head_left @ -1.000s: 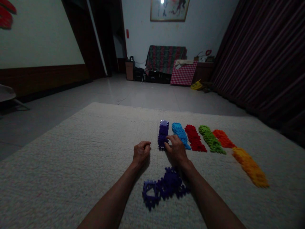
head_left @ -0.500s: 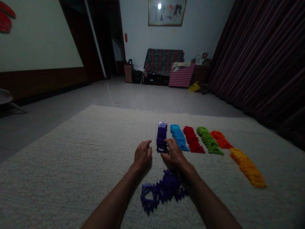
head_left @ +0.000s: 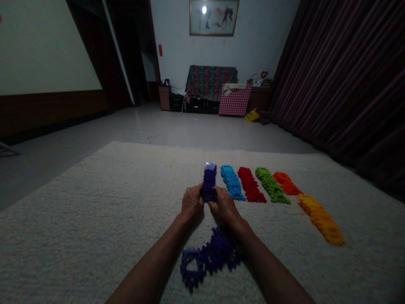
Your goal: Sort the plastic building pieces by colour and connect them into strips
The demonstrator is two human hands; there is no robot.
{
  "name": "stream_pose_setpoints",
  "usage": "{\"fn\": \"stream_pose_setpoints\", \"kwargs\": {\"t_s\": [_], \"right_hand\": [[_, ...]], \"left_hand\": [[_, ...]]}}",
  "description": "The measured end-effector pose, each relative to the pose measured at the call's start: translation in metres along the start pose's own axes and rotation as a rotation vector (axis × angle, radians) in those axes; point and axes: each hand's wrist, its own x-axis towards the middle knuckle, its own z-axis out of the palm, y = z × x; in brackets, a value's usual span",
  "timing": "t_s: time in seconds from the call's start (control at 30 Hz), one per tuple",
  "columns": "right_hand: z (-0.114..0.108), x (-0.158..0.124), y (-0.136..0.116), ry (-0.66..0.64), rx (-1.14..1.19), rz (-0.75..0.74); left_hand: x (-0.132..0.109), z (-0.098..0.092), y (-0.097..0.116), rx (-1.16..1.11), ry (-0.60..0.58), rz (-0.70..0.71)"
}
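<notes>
A row of overlapping dark purple interlocking plastic pieces (head_left: 209,179) lies on the pale rug in front of me. My left hand (head_left: 192,204) closes on the left side of the row's near end. On the opposite side, my right hand (head_left: 225,207) grips the same end with curled fingers. Between my forearms lies a loose heap of more purple pieces (head_left: 220,251), one of them with an open middle; my right forearm hides part of the heap. Just right of the purple row is a similar blue row (head_left: 232,182).
Further right lie a red row (head_left: 251,185), a green row (head_left: 272,185), an orange-red row (head_left: 287,183) and a yellow-orange row (head_left: 321,219). The rug (head_left: 95,202) ends at a tiled floor (head_left: 196,128). Dark curtains (head_left: 303,76) hang at the right.
My left hand has moved in from beside the purple row to touch its left side. Both hands now press on its near end. The whole view has shifted slightly.
</notes>
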Motion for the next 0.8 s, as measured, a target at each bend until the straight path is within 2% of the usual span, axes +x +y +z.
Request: {"fn": "stream_pose_setpoints", "kwargs": {"t_s": [0.17,0.4,0.57,0.7,0.8], "right_hand": [[0.003,0.004,0.004,0.054,0.038,0.013],[0.006,0.008,0.004,0.106,0.063,-0.005],[0.0,0.008,0.001,0.102,0.076,0.017],[-0.011,0.006,0.001,0.122,0.035,0.02],[-0.022,-0.004,0.001,0.081,-0.004,0.019]], "left_hand": [[0.0,0.001,0.0,-0.008,0.008,-0.018],[0.002,0.002,-0.003,-0.039,0.039,0.047],[0.002,0.006,-0.008,-0.077,0.069,0.095],[0.005,0.009,-0.014,-0.155,0.143,0.004],[0.008,0.005,-0.016,-0.305,0.153,-0.08]]}}
